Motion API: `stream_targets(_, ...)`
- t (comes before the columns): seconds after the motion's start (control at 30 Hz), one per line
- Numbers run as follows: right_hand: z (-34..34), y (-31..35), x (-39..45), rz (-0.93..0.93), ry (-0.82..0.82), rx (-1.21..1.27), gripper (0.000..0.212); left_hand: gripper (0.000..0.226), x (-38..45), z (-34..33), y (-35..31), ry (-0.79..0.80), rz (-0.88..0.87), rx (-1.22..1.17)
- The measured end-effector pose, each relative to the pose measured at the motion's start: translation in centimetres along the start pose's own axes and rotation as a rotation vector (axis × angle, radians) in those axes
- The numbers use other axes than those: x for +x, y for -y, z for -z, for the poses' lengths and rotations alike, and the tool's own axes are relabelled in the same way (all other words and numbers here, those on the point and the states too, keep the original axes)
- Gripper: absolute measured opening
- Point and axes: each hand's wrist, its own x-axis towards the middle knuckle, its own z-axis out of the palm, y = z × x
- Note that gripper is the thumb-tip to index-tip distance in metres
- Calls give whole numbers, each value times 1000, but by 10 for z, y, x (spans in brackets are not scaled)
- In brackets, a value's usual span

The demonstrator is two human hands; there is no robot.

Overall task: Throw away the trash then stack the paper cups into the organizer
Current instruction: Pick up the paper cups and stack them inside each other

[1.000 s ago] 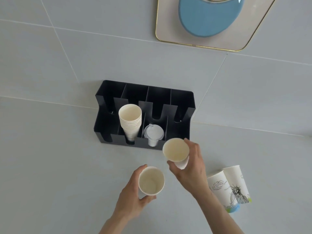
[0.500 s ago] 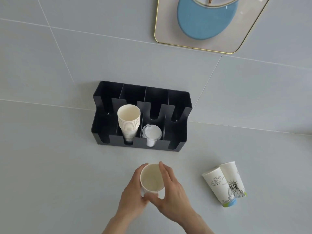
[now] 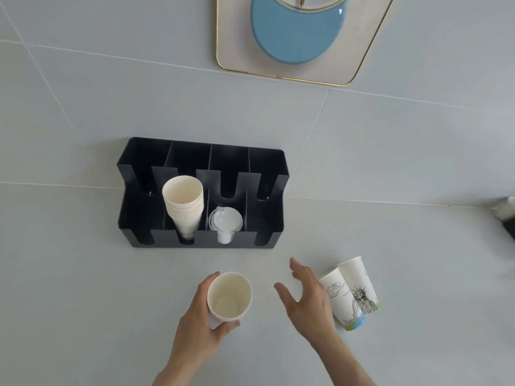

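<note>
Two cups in hand: the plain paper cup in the left hand now looks like a nested pair, since the second cup the right hand carried a second ago has gone into it.
Left hand: fingers wrapped round the cup wall, thumb on the far side, clamped on the cup, which is held above the counter, mouth up, just in front of the organizer.
Right hand: empty now, fingers spread apart; half a second ago it was pressed over the cup, and it has since swung off to the right.
Printed cups: two tall ones on the counter just beside the right hand, leaning together; whether the hand touches the nearer one I cannot tell.
Organizer: black, four slots across, against the wall; a tall stack of plain cups fills the second slot from the left, a clear lidded cup sits in the third, the end slots look bare.
Backdrop: a gold-rimmed tray with a blue plate hangs into view above.
What it means: nesting is done for this pair, so my guess is the right hand goes for the printed cups next, while the left-hand cups still await the organizer.
Trash: none that I can see from here.
</note>
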Motion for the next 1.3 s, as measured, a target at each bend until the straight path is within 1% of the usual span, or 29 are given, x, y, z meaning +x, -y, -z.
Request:
stream_targets(0.03,9,-16,6,-54,-64,-60,62,100,0,0,-1,0,5,-9)
stream_targets(0.1,26,-47,16,-145,-110,-191,62,100,0,-1,-3,-1,7,-25)
stream_targets(0.17,36,-72,23,-210,-57,-309,71,101,1,-3,-5,0,10,-32)
stream_targets(0.27,37,-94,26,-254,47,-428,83,101,0,-4,-6,0,15,-44)
stream_targets(0.33,32,-101,26,-269,70,-461,89,100,0,-4,-7,1,23,-42)
stream_targets(0.4,25,-102,25,-265,57,-450,91,99,0,-4,-9,-3,27,-49)
stream_targets(0.5,16,-93,24,-216,53,-378,93,99,0,-4,-10,0,31,-45)
stream_targets(0.57,15,-76,25,-136,48,-256,97,100,0,-4,-9,2,33,-47)
stream_targets(0.73,37,7,32,88,-101,157,104,101,0,-4,-9,-11,28,-42)
stream_targets(0.8,49,43,28,222,-107,297,105,101,0,-5,-8,-14,28,-48)
stream_targets(0.87,54,70,21,339,-36,367,103,101,0,-5,-7,-11,24,-52)
stream_targets(0.93,48,83,17,397,89,380,102,100,1,-5,-6,-3,26,-50)
stream_targets(1.0,34,84,13,429,216,328,101,97,1,-5,-5,2,32,-56)
stream_targets(1.07,19,77,10,424,308,232,99,97,1,-4,-6,1,29,-57)
stream_targets(1.2,0,58,5,430,405,119,85,92,2,-4,-6,6,-7,-64)
stream_targets(1.3,-5,46,8,415,419,60,73,98,3,-5,-4,-2,-7,-64)
